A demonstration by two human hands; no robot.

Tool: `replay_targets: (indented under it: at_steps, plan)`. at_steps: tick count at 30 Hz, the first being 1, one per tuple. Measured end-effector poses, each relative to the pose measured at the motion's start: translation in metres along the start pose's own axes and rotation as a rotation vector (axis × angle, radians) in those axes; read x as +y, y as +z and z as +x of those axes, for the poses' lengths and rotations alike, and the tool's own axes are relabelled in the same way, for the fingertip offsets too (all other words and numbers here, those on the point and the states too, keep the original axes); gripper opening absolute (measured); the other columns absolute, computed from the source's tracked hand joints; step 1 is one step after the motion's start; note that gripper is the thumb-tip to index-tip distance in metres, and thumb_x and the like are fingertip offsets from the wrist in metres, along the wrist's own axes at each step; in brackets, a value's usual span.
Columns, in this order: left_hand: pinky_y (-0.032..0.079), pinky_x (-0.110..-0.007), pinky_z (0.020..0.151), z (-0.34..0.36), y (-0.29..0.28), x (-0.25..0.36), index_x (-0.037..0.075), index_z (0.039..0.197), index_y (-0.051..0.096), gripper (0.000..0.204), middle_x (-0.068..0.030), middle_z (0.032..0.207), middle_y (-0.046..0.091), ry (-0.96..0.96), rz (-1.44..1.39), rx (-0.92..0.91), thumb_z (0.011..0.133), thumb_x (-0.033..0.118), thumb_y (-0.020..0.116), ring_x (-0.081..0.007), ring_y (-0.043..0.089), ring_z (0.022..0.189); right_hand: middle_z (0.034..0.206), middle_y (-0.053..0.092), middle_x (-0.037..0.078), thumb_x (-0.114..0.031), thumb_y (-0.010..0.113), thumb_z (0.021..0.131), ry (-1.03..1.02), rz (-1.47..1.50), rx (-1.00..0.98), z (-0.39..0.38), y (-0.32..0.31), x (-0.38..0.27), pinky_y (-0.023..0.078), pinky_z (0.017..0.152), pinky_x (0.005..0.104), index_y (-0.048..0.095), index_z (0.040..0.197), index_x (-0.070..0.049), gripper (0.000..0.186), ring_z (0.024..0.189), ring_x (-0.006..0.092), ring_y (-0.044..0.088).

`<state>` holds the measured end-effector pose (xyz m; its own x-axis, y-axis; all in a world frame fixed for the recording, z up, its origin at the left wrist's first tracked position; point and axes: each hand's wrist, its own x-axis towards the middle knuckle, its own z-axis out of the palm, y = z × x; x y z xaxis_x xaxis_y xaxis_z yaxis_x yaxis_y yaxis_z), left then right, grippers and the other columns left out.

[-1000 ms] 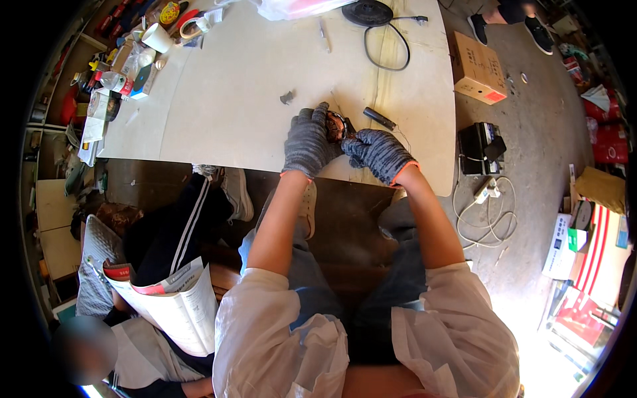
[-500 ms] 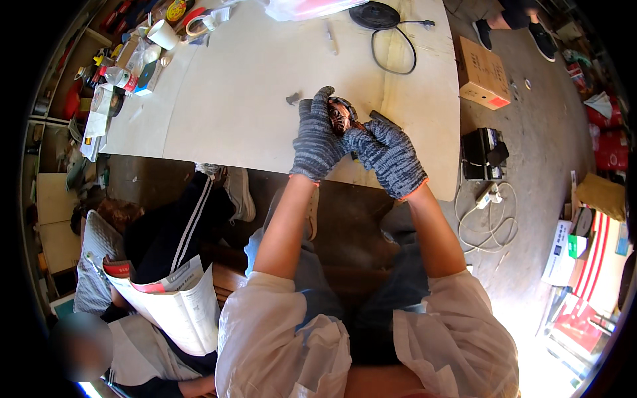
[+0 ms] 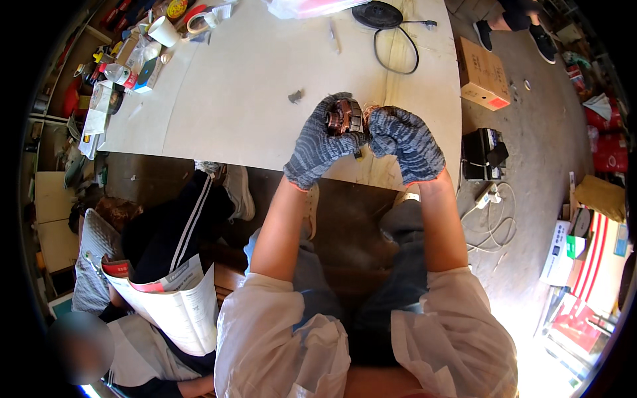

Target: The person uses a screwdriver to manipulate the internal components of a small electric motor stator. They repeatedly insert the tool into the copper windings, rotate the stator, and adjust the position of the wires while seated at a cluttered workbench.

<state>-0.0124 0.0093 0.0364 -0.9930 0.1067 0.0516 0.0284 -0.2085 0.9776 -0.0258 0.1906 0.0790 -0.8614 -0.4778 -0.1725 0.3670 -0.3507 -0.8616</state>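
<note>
Both hands wear grey knitted gloves with orange cuffs and meet above the table's near edge. My left hand (image 3: 314, 147) is wrapped round a small motor core with copper windings (image 3: 343, 117), whose dark slotted side faces my other hand. My right hand (image 3: 405, 144) is closed close beside the core. Thin loose copper wire (image 3: 369, 113) stands out between the two, at the fingers of my right hand, which grip it. The fingertips of that hand are partly hidden.
The pale table (image 3: 232, 106) bears a dark scrap (image 3: 295, 97), a black disc with a cable (image 3: 377, 13) and clutter with a white cup (image 3: 163, 31) at left. A cardboard box (image 3: 482, 73) and white cord (image 3: 492, 225) lie on the floor. A seated person holds a newspaper (image 3: 176, 308).
My right hand has moved right and turned, with loose copper wire now showing beside it. My left hand has turned the core. The dark bar by my right hand is out of sight.
</note>
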Motion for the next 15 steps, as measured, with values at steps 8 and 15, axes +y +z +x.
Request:
replay_targets:
  at_steps: [8, 15]
  plan:
    - [0.045, -0.028, 0.088, -0.011, 0.016, 0.034, 0.003, 0.124, 0.049, 0.067, -0.0064, 0.115, 0.057, 0.025, -0.319, -0.149, 0.064, 0.008, 0.078, -0.0137, 0.055, 0.1, 0.099, 0.065, 0.007, -0.012, 0.062, 0.084, -0.161, 0.322, -0.156, -0.01, -0.005, 0.011, 0.051, 0.076, 0.026, 0.062, 0.105, 0.0, 0.024, 0.088, 0.0157, 0.063]
    - [0.046, -0.029, 0.089, -0.012, 0.026, 0.049, 0.002, 0.124, 0.046, 0.071, -0.0074, 0.116, 0.055, 0.206, -0.245, -0.048, 0.061, 0.006, 0.081, -0.0151, 0.054, 0.103, 0.102, 0.063, 0.006, -0.011, 0.064, 0.08, -0.444, -0.151, -0.034, -0.016, 0.003, 0.003, 0.047, 0.079, 0.0293, 0.061, 0.108, -0.002, 0.029, 0.09, 0.0177, 0.058]
